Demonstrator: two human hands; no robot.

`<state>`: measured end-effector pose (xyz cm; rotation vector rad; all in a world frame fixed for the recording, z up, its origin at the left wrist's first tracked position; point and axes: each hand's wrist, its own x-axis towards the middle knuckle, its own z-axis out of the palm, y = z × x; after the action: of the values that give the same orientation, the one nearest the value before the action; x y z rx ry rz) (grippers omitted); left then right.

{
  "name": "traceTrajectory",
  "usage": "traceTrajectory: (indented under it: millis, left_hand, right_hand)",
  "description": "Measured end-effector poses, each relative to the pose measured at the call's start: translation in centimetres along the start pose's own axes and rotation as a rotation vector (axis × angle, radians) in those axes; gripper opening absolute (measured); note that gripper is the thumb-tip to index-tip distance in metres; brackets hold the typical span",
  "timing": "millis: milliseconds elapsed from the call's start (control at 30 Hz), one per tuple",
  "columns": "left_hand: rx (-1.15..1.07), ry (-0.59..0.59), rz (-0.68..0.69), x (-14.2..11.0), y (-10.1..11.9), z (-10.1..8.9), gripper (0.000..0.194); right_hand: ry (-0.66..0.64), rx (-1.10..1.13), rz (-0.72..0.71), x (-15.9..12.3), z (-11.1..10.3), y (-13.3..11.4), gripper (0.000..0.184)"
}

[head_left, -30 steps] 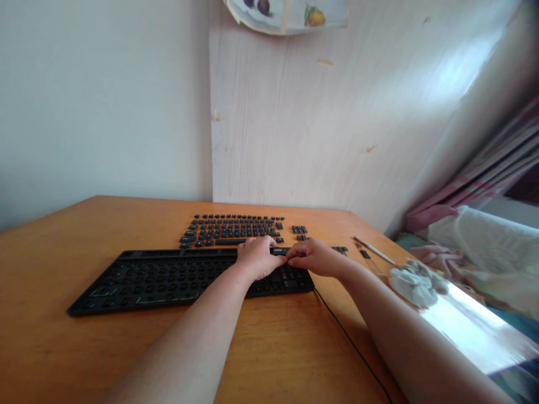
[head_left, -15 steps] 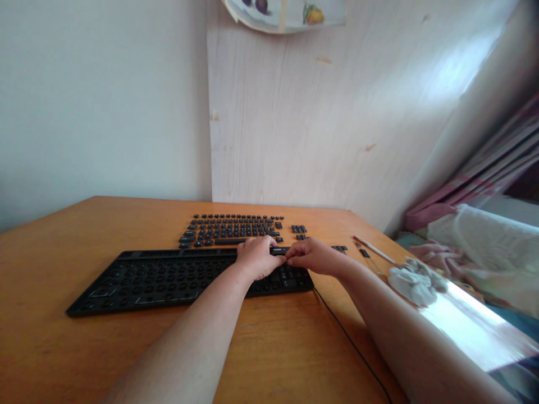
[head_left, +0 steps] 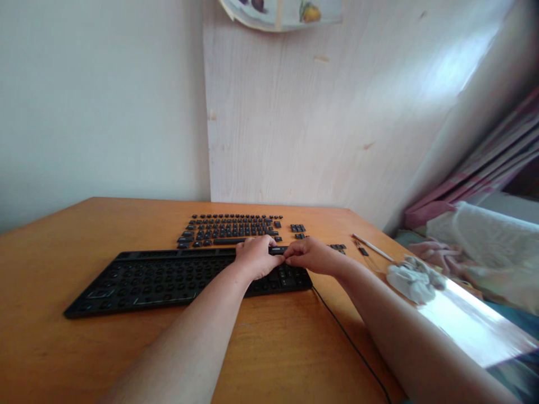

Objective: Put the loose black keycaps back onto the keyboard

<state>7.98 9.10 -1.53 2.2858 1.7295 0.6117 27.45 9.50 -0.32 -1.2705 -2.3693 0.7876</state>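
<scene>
A black keyboard (head_left: 168, 278) with its keycaps removed lies across the orange wooden table (head_left: 63, 241). Behind it the removed black keycaps (head_left: 229, 229) are laid out in rows. My left hand (head_left: 255, 258) and my right hand (head_left: 314, 255) meet over the keyboard's right end, fingers curled and pinched together on a small black part (head_left: 278, 251) at its far edge. What exactly they pinch is too small to name.
The keyboard's black cable (head_left: 349, 342) runs toward me along the table's right side. Small keycap groups (head_left: 298, 228) and a thin white stick (head_left: 373, 247) lie at the right. A crumpled white cloth (head_left: 410, 278) sits near the table's edge. Walls stand close behind.
Both hands have stayed pinched together at the keyboard's right end. The view has shifted slightly, nothing else moved.
</scene>
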Motion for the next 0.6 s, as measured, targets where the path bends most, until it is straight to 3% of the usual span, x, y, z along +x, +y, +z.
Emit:
traceTrajectory:
  millis: [600]
  left_hand:
    - [-0.011, 0.022, -0.018, 0.19, -0.36, 0.4, 0.052]
  right_hand:
    - [0.028, 0.082, 0.022, -0.3, 0.3, 0.43, 0.021]
